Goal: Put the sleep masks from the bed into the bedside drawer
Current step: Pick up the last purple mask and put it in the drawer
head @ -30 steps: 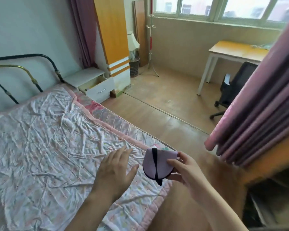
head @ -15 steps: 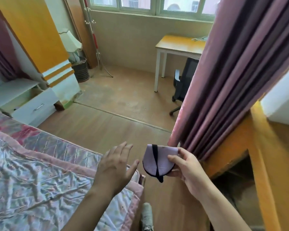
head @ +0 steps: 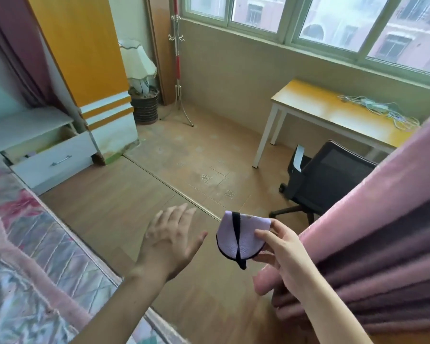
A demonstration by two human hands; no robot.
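Observation:
My right hand (head: pixel 282 252) pinches a folded lilac sleep mask (head: pixel 238 238) with a black strap and black edging, held in the air above the wooden floor. Just left of the mask my left hand (head: pixel 170 238) hovers palm down, fingers spread, holding nothing. The white bedside cabinet (head: pixel 23 127) stands at the far left beside the bed, and its drawer (head: pixel 56 161) is pulled out. The bed (head: pixel 23 256), with a pink floral cover, fills the lower left corner. No other mask shows on the visible part of the bed.
An orange and white wardrobe (head: pixel 90 58) stands right of the cabinet, with a lamp (head: pixel 137 65) and a coat stand (head: pixel 176 70) behind. A desk (head: pixel 333 112) and black office chair (head: pixel 325 180) sit under the window. A pink curtain (head: pixel 382 244) hangs close on my right.
My view has swung right and away from the bed, toward the room and cabinet. Both hands keep their pose, with the mask still in my right hand.

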